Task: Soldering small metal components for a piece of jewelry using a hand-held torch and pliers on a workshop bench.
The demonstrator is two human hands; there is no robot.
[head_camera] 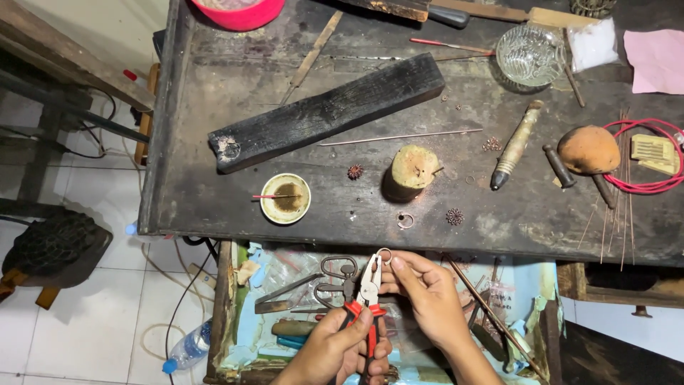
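Observation:
My left hand (pixel 335 349) grips the red handles of a pair of pliers (pixel 368 296), jaws pointing up. The jaws pinch a small metal ring (pixel 385 254). My right hand (pixel 420 289) holds the same ring between thumb and fingertips, right beside the jaws. Both hands hover over an open drawer (pixel 246 321) below the front edge of a dark, worn workbench (pixel 214 207). In the drawer lie scissors (pixel 335 274) and other hand tools.
On the bench: a charred wooden block (pixel 328 110), a small round dish (pixel 285 198), a wooden stump (pixel 412 171), small rings and filigree pieces (pixel 454 216), a glass bowl (pixel 531 55), a mallet (pixel 588 151), red wire (pixel 652 185). A plastic bottle (pixel 189 347) lies on the tiled floor.

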